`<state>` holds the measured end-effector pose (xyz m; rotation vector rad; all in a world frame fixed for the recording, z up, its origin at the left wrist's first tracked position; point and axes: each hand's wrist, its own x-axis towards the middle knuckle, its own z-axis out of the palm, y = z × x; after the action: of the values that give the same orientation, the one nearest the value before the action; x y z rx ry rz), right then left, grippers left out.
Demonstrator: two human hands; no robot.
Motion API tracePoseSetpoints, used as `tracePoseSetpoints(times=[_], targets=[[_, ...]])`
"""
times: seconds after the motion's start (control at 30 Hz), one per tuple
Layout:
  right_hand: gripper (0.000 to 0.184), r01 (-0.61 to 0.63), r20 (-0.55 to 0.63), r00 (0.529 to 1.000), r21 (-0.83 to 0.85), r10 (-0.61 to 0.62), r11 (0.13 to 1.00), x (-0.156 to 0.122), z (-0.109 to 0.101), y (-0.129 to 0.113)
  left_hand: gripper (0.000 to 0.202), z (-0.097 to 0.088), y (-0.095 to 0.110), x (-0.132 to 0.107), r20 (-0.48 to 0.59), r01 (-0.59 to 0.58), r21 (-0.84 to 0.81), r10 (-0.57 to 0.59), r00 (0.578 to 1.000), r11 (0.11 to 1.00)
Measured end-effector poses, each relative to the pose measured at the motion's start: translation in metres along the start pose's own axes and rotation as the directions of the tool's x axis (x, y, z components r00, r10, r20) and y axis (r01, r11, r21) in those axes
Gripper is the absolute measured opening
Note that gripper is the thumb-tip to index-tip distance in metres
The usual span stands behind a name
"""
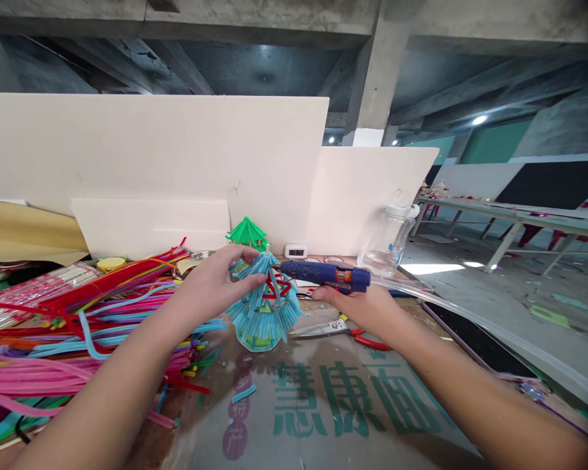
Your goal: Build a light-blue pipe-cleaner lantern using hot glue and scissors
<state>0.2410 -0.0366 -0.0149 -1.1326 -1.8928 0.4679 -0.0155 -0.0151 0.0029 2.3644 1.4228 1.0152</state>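
Observation:
My left hand (228, 277) grips the upper part of a light-blue pipe-cleaner pagoda model (262, 313), thumb and fingers round its top tier. The model stands on the work surface, with red strips at its middle and a flared blue skirt below. In my right hand (355, 303) is a blue hot glue gun (328, 275), a clear glue stick trailing from its back. Its nozzle points left and is right beside the model's upper tier; whether it touches, I cannot tell. Behind the model stands a green-roofed model (247, 232), partly hidden.
Pipe cleaners in many colours (102, 339) are heaped at the left. Pliers with red handles (367, 339) and scissors (323, 328) lie near the model. A clear jug (387, 241), a small white timer (296, 250) and a phone (475, 336) are around. White boards (151, 150) stand behind.

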Motion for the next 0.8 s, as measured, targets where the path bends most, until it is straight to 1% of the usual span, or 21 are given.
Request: tracePoseSetpoints(times=[0.17, 0.33, 0.43, 0.53, 0.67, 0.73, 0.8], targets=[[0.033, 0.040, 0.036, 0.999, 0.033, -0.041, 0.999, -0.0010, 0.0000, -0.0051, 0.039, -0.0009, -0.0029, 0.0009, 0.013, 0.005, -0.017, -0.005, 1.000, 1.000], [0.037, 0.016, 0.075, 0.997, 0.036, -0.019, 0.999, -0.0007, -0.0013, -0.0017, 0.036, -0.0013, -0.0051, 0.0010, 0.009, -0.004, -0.020, 0.004, 1.000, 1.000], [0.036, 0.018, 0.085, 0.996, 0.038, -0.021, 0.999, -0.0004, -0.0018, 0.0010, 0.036, -0.0012, -0.0049, 0.0012, 0.015, -0.004, -0.015, 0.004, 1.000, 1.000], [0.037, 0.036, 0.080, 0.996, 0.055, -0.040, 0.998, -0.0001, -0.0011, 0.0006, 0.039, -0.0019, -0.0038, 0.0010, 0.018, -0.003, -0.008, 0.003, 1.000, 1.000], [0.042, 0.069, 0.061, 0.996, 0.064, -0.073, 0.996, 0.0002, -0.0004, -0.0014, 0.049, -0.0035, -0.0032, 0.0002, 0.011, 0.015, 0.007, -0.015, 1.000, 1.000], [0.042, 0.082, 0.057, 0.995, 0.059, -0.086, 0.995, 0.0002, -0.0006, -0.0014, 0.049, -0.0040, -0.0030, -0.0001, 0.009, 0.008, 0.013, -0.008, 1.000, 1.000], [0.042, 0.073, 0.078, 0.994, 0.063, -0.078, 0.995, 0.0002, -0.0010, -0.0006, 0.048, -0.0041, -0.0023, -0.0004, 0.007, -0.002, 0.016, 0.001, 1.000, 1.000]])
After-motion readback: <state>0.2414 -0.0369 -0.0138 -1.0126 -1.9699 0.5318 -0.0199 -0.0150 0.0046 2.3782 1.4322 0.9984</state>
